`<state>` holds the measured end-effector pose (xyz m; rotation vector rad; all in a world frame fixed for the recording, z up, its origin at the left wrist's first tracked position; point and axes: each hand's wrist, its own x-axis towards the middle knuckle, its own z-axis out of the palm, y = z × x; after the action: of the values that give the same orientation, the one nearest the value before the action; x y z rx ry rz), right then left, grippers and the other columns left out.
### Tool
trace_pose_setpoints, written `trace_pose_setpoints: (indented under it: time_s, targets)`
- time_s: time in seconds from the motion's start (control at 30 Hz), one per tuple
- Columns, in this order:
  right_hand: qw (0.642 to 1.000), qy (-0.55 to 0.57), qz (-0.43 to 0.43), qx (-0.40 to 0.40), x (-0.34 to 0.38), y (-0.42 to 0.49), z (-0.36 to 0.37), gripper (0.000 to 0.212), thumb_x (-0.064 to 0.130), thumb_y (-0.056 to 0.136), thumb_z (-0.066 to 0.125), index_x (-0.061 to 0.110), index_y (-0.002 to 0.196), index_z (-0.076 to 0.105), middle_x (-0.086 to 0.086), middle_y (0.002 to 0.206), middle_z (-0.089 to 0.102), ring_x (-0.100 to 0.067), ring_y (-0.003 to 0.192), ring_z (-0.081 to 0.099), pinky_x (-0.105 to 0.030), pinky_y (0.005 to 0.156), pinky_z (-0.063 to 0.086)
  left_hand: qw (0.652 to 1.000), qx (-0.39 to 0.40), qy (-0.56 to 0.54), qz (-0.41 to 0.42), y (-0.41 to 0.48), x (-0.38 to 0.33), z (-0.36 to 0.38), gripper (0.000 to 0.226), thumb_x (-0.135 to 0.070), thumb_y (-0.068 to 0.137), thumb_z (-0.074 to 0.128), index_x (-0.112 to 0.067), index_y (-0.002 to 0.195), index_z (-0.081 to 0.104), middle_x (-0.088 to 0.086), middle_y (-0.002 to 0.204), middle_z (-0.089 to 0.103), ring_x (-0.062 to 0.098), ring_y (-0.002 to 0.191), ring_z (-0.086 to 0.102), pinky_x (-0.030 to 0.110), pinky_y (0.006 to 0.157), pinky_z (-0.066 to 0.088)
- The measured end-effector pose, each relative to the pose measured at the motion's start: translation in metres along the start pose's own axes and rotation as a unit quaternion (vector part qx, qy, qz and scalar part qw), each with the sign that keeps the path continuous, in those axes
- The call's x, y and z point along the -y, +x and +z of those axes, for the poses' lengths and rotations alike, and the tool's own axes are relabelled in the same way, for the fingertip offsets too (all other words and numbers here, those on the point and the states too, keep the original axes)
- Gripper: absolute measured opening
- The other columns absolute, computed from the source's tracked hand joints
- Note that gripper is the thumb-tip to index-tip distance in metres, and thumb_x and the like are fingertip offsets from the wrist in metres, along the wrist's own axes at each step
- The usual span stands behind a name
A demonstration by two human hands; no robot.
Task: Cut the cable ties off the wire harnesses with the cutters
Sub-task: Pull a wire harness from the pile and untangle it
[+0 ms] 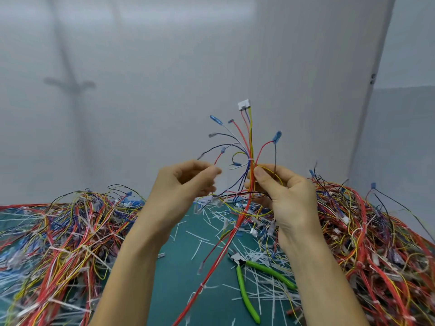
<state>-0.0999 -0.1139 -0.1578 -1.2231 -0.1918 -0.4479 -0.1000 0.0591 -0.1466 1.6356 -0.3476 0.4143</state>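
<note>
wire harness (250, 147) in right hand (280, 191) — cutters (249, 278) on mat (179, 267), no legible writing

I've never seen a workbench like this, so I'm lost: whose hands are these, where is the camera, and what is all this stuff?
The single picture comes from a camera worn on a person's head, looking down at their own bare hands. The right hand pinches one wire harness upright; a white cable tie still binds it just above the fingers. The left hand is beside it, fingers curled. On the green mat lie green-handled cutters, unheld, among cut tie scraps, with heaps of harnesses either side.
</note>
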Motion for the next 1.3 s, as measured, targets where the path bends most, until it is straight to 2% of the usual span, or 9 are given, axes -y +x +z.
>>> trace_pose_setpoints:
  time_s: [0.1,0.27,0.37,0.67,0.77,0.9,1.07,1.2,1.3]
  targets:
    - [0.998,-0.038,-0.040,0.025,-0.002,-0.005,0.008,0.017,0.007,0.088,0.069,0.017,0.078,0.076,-0.003,0.075,0.076,-0.014,0.069,0.071,-0.023,0.062,0.057,0.995,0.082,0.062,0.018,-0.005,-0.003,0.013,0.024,-0.033,0.072,0.080,-0.020,0.091,0.076,-0.001,0.079,0.075,0.009,0.075,0.070,0.019,0.070,0.053]
    - [0.988,-0.074,-0.070,0.115,-0.002,-0.009,0.014,0.026,0.025,0.098,0.059,0.026,0.083,0.080,0.003,0.086,0.078,-0.012,0.090,0.073,-0.025,0.080,0.058,0.993,0.007,0.108,0.057,-0.003,0.001,0.018,0.016,-0.025,0.076,0.082,-0.025,0.091,0.076,0.004,0.071,0.069,0.031,0.078,0.068,0.044,0.074,0.054]
    - [0.981,-0.069,-0.080,0.165,0.002,-0.011,0.017,0.033,0.035,0.100,0.048,0.025,0.094,0.078,0.013,0.094,0.077,0.004,0.097,0.068,-0.006,0.079,0.048,0.992,-0.016,0.100,0.070,-0.001,0.003,0.015,0.016,-0.018,0.081,0.077,-0.027,0.094,0.076,-0.006,0.070,0.064,0.020,0.070,0.067,0.039,0.072,0.055]
    - [0.931,-0.244,0.087,0.258,-0.007,-0.007,0.007,0.076,0.090,0.072,0.031,0.030,0.107,0.061,0.010,0.098,0.071,-0.002,0.090,0.068,-0.029,0.085,0.050,0.985,-0.097,-0.144,0.018,0.002,0.005,0.015,0.009,-0.001,0.086,0.069,-0.009,0.090,0.071,0.011,0.081,0.061,0.012,0.069,0.066,0.021,0.067,0.056]
    - [0.901,-0.265,0.099,0.327,-0.009,-0.010,0.005,0.048,0.058,0.079,0.071,0.033,0.116,0.053,0.007,0.093,0.075,-0.008,0.090,0.071,-0.034,0.088,0.055,0.975,-0.121,-0.186,0.009,0.002,0.004,0.014,0.009,-0.002,0.086,0.069,-0.009,0.089,0.069,0.012,0.085,0.060,0.013,0.070,0.066,0.022,0.068,0.055]
    - [0.933,-0.197,0.077,0.290,-0.007,-0.011,0.008,0.039,0.008,0.086,0.074,0.022,0.119,0.060,-0.008,0.088,0.077,-0.019,0.078,0.075,-0.026,0.064,0.058,0.966,-0.124,-0.227,0.018,0.001,0.001,0.019,0.011,0.000,0.085,0.068,-0.007,0.093,0.069,0.009,0.084,0.061,0.015,0.073,0.067,0.021,0.072,0.055]
    - [0.966,-0.146,0.005,0.215,-0.009,-0.009,0.010,0.035,0.002,0.090,0.067,0.033,0.108,0.069,0.002,0.077,0.073,-0.014,0.073,0.072,-0.025,0.060,0.057,0.975,-0.059,-0.212,-0.031,0.000,-0.002,0.020,0.021,-0.003,0.087,0.068,-0.006,0.108,0.069,0.010,0.092,0.073,0.018,0.085,0.072,0.021,0.076,0.056]
    - [0.973,-0.136,-0.032,0.186,-0.009,-0.006,0.009,0.036,0.005,0.094,0.062,0.037,0.109,0.068,0.010,0.072,0.069,-0.005,0.071,0.068,-0.023,0.057,0.056,0.999,-0.006,-0.024,-0.038,-0.002,0.000,0.010,0.011,-0.016,0.087,0.070,-0.010,0.096,0.069,0.003,0.076,0.069,0.007,0.065,0.065,0.021,0.064,0.057]
    - [0.969,-0.156,-0.051,0.188,-0.010,-0.005,0.008,0.033,0.010,0.098,0.057,0.033,0.119,0.067,0.008,0.075,0.066,-0.001,0.069,0.063,-0.019,0.057,0.052,0.992,0.089,0.042,-0.083,-0.005,-0.001,0.000,0.046,-0.039,0.069,0.078,-0.013,0.103,0.061,0.007,0.080,0.074,0.017,0.068,0.071,0.026,0.063,0.058]
